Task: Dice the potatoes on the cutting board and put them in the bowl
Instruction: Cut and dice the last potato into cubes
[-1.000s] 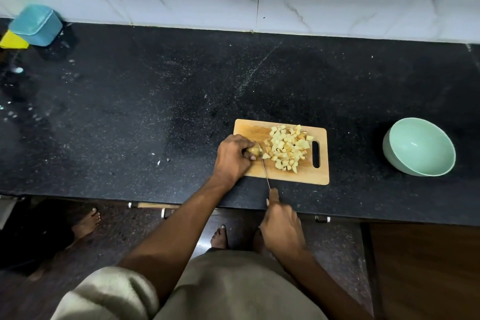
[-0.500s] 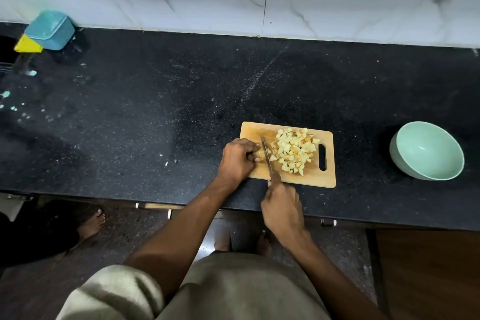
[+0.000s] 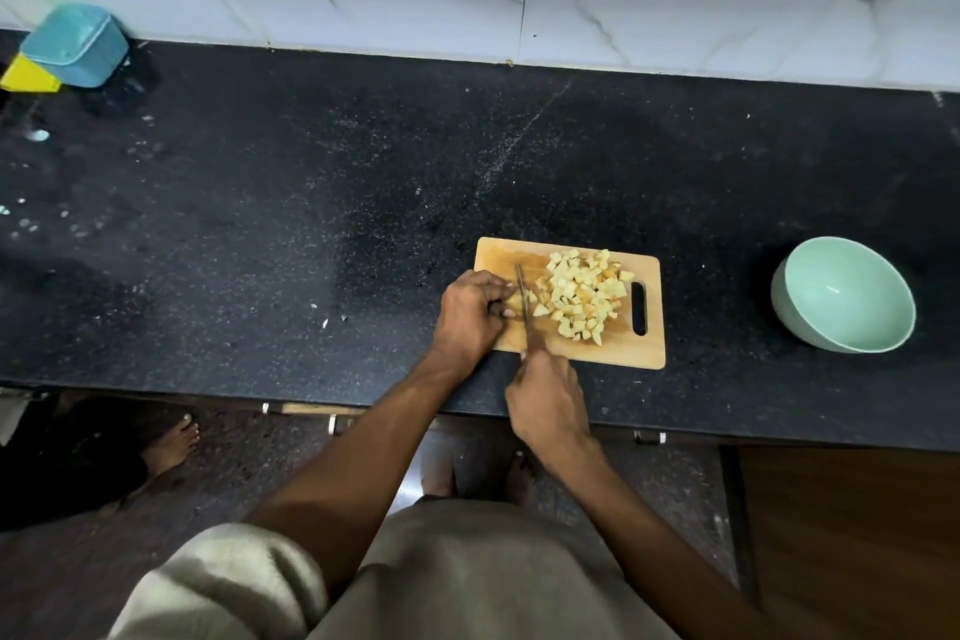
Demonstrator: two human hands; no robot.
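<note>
A small wooden cutting board (image 3: pixel 623 353) lies near the front edge of the black counter. A heap of pale yellow potato dice (image 3: pixel 582 294) covers its middle and right. My left hand (image 3: pixel 470 312) curls over a small remaining potato piece (image 3: pixel 514 300) at the board's left side. My right hand (image 3: pixel 545 400) grips the knife (image 3: pixel 525 304) by its handle; the thin blade lies across the board right beside my left fingertips. An empty mint-green bowl (image 3: pixel 844 294) sits to the right of the board, apart from it.
The black stone counter (image 3: pixel 311 224) runs wide to the left, with a few potato scraps (image 3: pixel 332 320). A blue box (image 3: pixel 78 44) and a yellow item (image 3: pixel 28 75) stand at the far left by the marble wall. Bare feet show on the floor below.
My right hand has pushed the knife forward across the board, from near the front edge up beside my left fingers. The left hand stays on the potato piece.
</note>
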